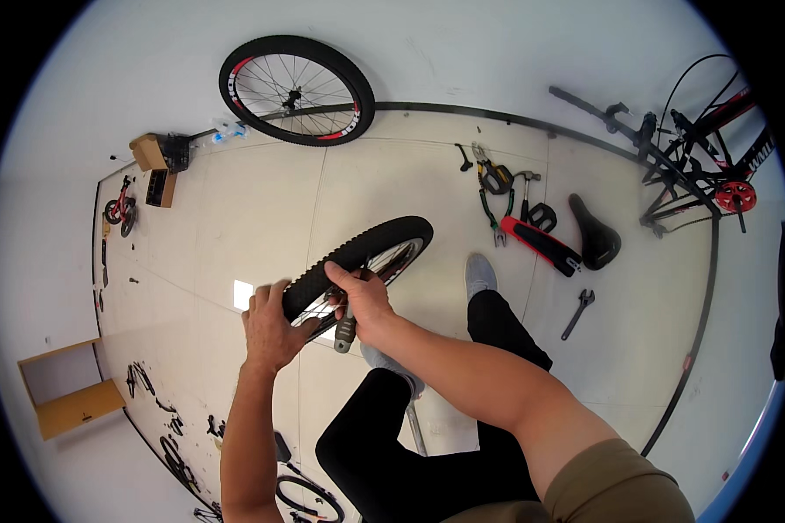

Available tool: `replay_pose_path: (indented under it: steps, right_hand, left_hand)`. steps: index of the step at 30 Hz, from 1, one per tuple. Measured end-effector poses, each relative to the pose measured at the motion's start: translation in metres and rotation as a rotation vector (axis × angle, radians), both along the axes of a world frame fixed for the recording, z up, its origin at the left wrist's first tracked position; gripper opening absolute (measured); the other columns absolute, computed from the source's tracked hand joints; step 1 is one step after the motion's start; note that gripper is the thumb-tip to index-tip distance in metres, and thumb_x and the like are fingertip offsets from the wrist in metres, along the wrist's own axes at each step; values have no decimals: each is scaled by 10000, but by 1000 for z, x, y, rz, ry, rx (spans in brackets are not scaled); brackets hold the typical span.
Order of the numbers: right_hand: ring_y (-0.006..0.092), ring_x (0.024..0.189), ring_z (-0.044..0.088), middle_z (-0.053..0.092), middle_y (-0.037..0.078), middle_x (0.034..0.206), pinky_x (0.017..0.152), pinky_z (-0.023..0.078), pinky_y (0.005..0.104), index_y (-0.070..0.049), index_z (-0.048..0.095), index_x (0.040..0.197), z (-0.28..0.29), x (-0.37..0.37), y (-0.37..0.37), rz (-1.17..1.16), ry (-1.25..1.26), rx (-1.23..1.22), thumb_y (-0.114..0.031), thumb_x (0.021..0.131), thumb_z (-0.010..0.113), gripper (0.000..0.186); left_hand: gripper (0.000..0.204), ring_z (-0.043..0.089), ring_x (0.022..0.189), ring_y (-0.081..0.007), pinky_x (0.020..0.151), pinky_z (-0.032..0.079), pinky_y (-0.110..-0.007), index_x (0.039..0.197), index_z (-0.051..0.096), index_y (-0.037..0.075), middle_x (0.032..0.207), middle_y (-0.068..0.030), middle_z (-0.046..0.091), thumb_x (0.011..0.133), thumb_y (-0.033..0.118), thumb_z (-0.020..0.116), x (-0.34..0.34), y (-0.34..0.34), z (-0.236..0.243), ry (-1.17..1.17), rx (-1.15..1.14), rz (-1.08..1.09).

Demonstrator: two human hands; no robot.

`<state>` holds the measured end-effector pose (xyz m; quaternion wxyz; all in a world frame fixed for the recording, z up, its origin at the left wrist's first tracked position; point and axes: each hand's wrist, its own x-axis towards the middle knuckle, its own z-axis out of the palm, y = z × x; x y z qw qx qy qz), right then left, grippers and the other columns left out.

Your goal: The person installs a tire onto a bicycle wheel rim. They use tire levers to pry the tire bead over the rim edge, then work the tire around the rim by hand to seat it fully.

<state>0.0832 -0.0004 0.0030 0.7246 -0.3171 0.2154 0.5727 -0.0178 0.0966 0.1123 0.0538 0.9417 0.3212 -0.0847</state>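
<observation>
The nearer tyre (pixel 391 237) looks like matt black rubber, rough with raised knobs; the rim (pixel 401 261) inside it looks like metal. The floor (pixel 201 253) is smooth and faintly glossy. Toward its right edge, the adjustable wrench (pixel 577 315) looks like grey metal, the saddle (pixel 597 240) smooth with a soft sheen, the red mudguard (pixel 532 241) glossy plastic. Near the floor's far left corner, the box (pixel 148 153) appears matt cardboard. The trousers (pixel 379 431) are matt black cloth.

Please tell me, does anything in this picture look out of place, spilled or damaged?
Nothing appears spilled or clearly damaged. One small oddity: the adjustable wrench lies alone, below the bicycle saddle in the picture, while the claw hammer is grouped with other tools.
</observation>
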Motion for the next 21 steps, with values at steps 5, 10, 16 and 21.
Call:
replay_pose_path:
  steps: [5, 10, 16, 21]
  right_hand:
    - [119, 672, 572, 636, 18, 859, 515, 445, 300, -96, 602, 886, 3, -9, -2, 113, -127, 19, -311, 801, 853, 342]
    - [125, 696, 563, 634, 27, 763, 592, 464, 335, 0, 668, 829, 18, -6, -8, 301, -486, -191, -257, 778, 824, 305]
    - [344, 772, 690, 693, 169, 763, 726, 537, 431, -38, 660, 816, 13, 41, -16, 389, -1159, -383, -215, 797, 745, 197]
    - [297, 1263, 538, 544, 110, 1420, 994, 499, 448, -128, 672, 1235, 19, 61, -25, 277, -1828, -373, -120, 786, 725, 453]
  left_hand:
    - [559, 653, 981, -352, 868, 503, -459, 1165, 610, 79, 1061, -148, 674, 722, 278, 887, 14, -2, -23, -60, -45, 83]
    - [423, 666, 862, -367, 743, 535, -443, 1039, 631, 57, 917, -152, 686, 764, 281, 860, -8, 7, -30, -162, -54, 71]
    - [443, 645, 920, -360, 788, 521, -446, 1033, 631, 73, 974, -130, 672, 734, 285, 881, -24, 20, -33, -164, -9, 99]
    - [413, 666, 835, -336, 749, 528, -420, 944, 661, 61, 880, -123, 683, 686, 292, 885, -29, 21, -29, -172, -179, 164]
